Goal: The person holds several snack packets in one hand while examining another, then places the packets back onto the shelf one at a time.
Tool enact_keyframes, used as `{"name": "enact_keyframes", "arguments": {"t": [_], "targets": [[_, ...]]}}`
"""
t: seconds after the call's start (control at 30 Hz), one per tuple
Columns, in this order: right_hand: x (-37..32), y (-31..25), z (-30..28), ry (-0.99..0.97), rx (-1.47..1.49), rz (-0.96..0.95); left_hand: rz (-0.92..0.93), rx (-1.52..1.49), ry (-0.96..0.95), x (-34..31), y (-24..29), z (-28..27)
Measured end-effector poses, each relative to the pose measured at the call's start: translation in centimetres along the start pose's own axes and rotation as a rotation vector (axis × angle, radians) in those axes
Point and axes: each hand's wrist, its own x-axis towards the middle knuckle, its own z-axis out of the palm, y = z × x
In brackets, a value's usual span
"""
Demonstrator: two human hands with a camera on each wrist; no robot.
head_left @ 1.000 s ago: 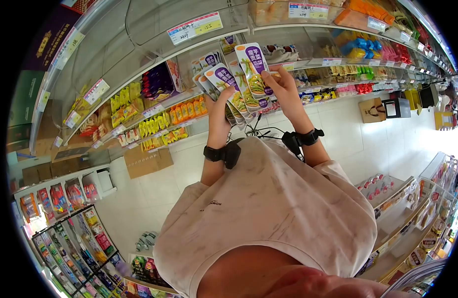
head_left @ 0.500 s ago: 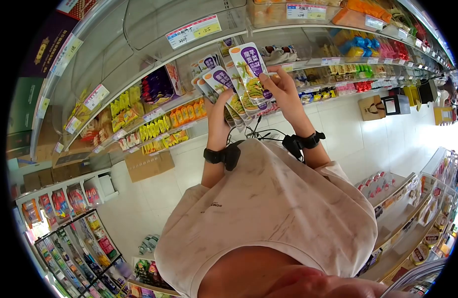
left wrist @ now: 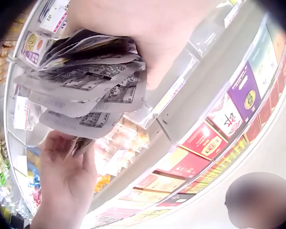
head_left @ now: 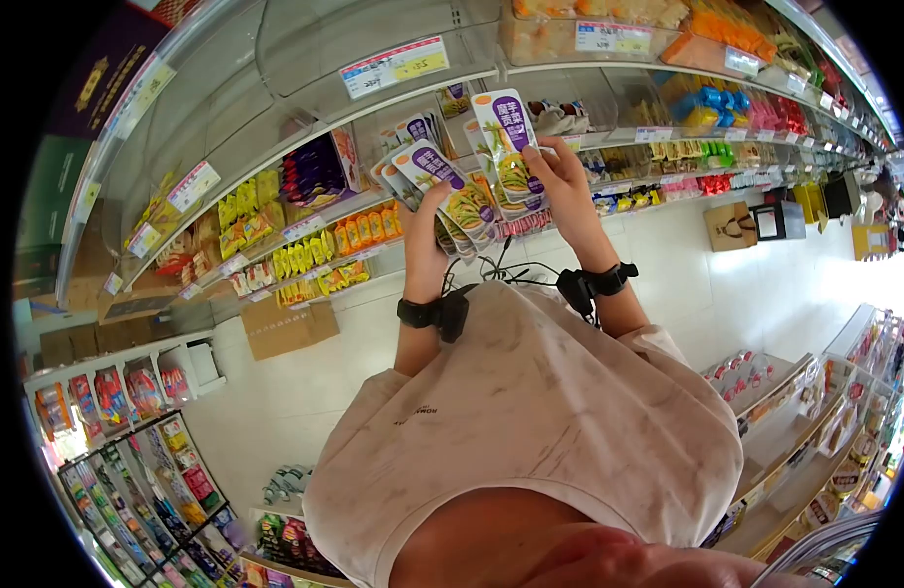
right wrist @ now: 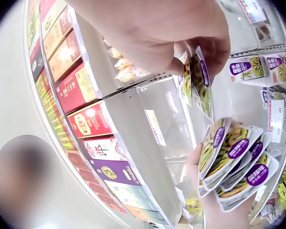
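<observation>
In the head view, the left hand (head_left: 427,230) grips a fanned stack of white, purple-labelled snack packets (head_left: 423,167), its thumb across their front. The right hand (head_left: 570,201) pinches other such packets (head_left: 506,127) between thumb and fingers, just right of that stack. In the left wrist view the grey printed backs of the stack (left wrist: 81,95) hang from the left hand (left wrist: 133,28), with the right hand (left wrist: 66,181) beyond. The right wrist view shows the right hand (right wrist: 167,28) holding packets (right wrist: 200,86) above the fanned stack (right wrist: 238,157).
Shelves with clear bins and price tags (head_left: 395,65) run in front of the hands. Similar packets (head_left: 413,127) stand in a bin behind the left hand's stack. Yellow snack bags (head_left: 246,211) lie to the left, a cardboard box (head_left: 290,328) sits on the floor, and cables (head_left: 501,265) hang near the shirt.
The right hand's packets have moved slightly right, apart from the left hand's stack, which they overlapped before. The left hand's stack is tilted a little further left.
</observation>
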Motion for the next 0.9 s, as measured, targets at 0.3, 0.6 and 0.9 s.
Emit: {"name": "enact_keyframes", "arguments": {"t": [0.3, 0.6, 0.9], "targets": [[6.4, 6.8, 3.1, -0.201, -0.299, 0.000, 0.186, -0.072, 0.204, -0.9, 3.2, -5.4], [15.6, 12.7, 9.1, -0.194, -0.870, -0.341, 0.327, -0.147, 0.390, -3.7, 5.4, -9.1], [17.7, 15.4, 7.0, -0.218, -0.883, -0.311, 0.332, -0.139, 0.347, -2.9, 5.6, -8.5]]}}
